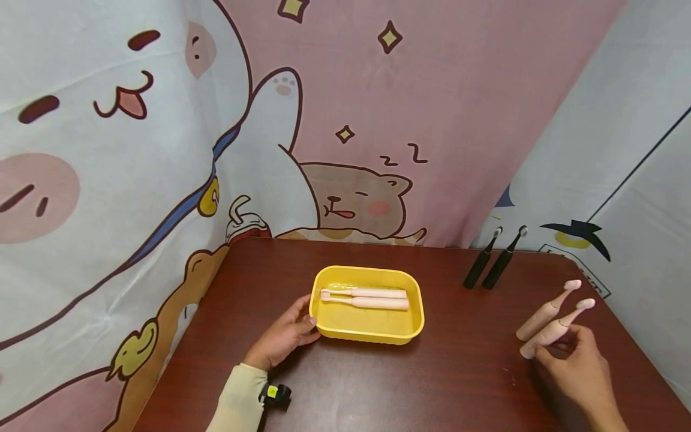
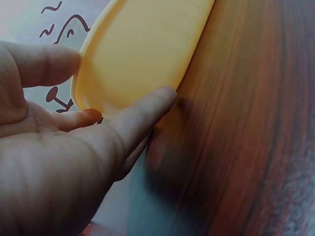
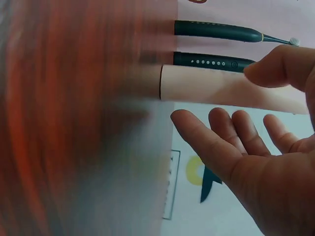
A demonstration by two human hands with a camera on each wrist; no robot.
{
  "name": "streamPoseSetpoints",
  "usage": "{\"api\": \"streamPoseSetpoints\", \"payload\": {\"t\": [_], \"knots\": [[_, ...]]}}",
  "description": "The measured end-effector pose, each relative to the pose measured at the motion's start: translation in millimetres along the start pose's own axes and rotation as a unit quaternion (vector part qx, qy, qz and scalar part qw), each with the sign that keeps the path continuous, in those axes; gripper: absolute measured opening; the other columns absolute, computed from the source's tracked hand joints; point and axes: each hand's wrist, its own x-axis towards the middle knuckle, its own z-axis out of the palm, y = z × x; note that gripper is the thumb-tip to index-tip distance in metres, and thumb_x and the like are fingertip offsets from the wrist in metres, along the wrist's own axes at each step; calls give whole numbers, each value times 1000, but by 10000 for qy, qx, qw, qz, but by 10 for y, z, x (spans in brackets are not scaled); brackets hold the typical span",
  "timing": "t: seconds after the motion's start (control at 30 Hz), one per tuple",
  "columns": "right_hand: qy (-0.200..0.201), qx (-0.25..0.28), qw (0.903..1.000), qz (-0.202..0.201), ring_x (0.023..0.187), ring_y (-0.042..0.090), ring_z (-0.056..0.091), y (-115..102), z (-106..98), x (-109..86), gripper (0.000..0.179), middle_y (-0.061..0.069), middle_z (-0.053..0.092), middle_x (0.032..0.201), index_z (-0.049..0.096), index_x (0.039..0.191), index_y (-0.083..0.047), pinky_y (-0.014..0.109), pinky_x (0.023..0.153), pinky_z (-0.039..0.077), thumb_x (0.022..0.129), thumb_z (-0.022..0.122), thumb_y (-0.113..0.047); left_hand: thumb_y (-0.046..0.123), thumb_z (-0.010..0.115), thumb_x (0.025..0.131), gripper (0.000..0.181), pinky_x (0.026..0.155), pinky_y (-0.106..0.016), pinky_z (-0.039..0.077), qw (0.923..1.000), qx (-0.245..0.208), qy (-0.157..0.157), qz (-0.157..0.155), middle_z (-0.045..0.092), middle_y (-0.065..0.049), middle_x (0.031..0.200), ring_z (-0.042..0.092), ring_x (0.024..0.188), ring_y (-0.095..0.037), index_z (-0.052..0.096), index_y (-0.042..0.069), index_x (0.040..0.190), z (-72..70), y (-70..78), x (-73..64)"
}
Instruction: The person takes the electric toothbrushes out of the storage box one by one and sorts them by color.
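Observation:
A yellow plastic basket (image 1: 367,333) sits on the table with two pale pink electric toothbrushes (image 1: 380,303) lying side by side in it. My left hand (image 1: 288,333) touches its left end, fingers fairly straight along the rim and outer wall (image 2: 142,54). At the right, two more pink electric toothbrushes stand upright, a rear one (image 1: 542,317) and a front one (image 1: 550,337). Beside the front one is my right hand (image 1: 580,363). In the right wrist view its thumb overlaps that pink handle (image 3: 206,84), while the other fingers are spread, with a gap below the handle.
Two black electric toothbrushes (image 1: 499,267) stand upright near the back right of the brown wooden table (image 1: 432,384). A cartoon-printed cloth (image 1: 459,108) hangs behind and along the sides. A small black device (image 1: 276,395) is strapped at the left wrist.

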Motion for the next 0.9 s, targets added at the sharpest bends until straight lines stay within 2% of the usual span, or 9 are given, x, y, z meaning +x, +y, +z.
{"api": "streamPoseSetpoints", "payload": {"t": [0.13,0.27,0.4,0.47,0.5,0.63,0.67,0.73,0.9], "knots": [[343,-26,9994,58,99,30,64,-44,-89,-65,88,32,59,128,36,149,8,38,78,42,89,85,-35,5,40,112,62,117,-59,43,10000,12,0,-8,26,-29,169,42,149,-45,12,7,168,-1,7,-8],[934,-52,9952,294,100,33,60,-236,-297,-167,87,33,57,133,35,153,6,39,81,40,88,84,-23,5,40,113,63,116,-60,44,10000,47,-30,26,27,-30,168,43,149,-44,11,6,168,-13,14,-16],[1474,73,9868,660,91,5,55,-524,-511,-340,86,30,57,134,34,156,2,27,79,38,87,82,-17,5,40,113,63,116,-60,44,10000,44,-5,31,28,-30,168,45,148,-44,11,6,168,-29,17,-11],[1680,149,9839,584,87,-14,39,-684,-573,-435,84,24,59,131,38,155,-1,16,74,34,85,83,-15,4,40,112,63,116,-60,44,10000,20,29,24,28,-29,168,45,148,-44,12,7,168,-36,14,-4],[1739,208,9835,447,86,-20,30,-764,-599,-477,83,24,59,129,41,154,-1,10,69,32,84,84,-14,4,40,112,62,116,-59,44,10000,-3,42,17,28,-28,168,45,148,-44,12,7,168,-37,16,-3],[1866,376,9807,-456,89,-27,29,-1100,-625,-604,76,19,59,120,50,144,3,-5,59,33,78,87,-3,4,39,113,62,116,-59,44,10000,2,0,40,28,-30,168,45,148,-43,12,6,168,-40,3,-2],[1852,386,9794,-705,91,-26,32,-1168,-620,-620,75,19,59,120,51,142,3,-6,60,33,76,88,-3,4,39,113,62,116,-59,44,10000,2,-15,40,28,-30,167,45,147,-43,12,5,168,-38,0,-5],[1789,376,9766,-1130,106,-11,51,-1309,-601,-641,75,19,61,123,53,141,3,6,87,49,75,88,-3,4,39,113,61,116,-59,44,10000,5,-38,29,28,-31,167,45,147,-43,12,5,168,-35,-8,-10],[1348,462,9660,-2158,101,-10,61,-1625,-550,-574,73,19,65,123,57,139,-2,8,86,52,75,92,-7,4,39,113,61,117,-60,44,10000,-22,-49,27,29,-31,166,45,148,-44,12,5,168,-16,-6,-10]]}}
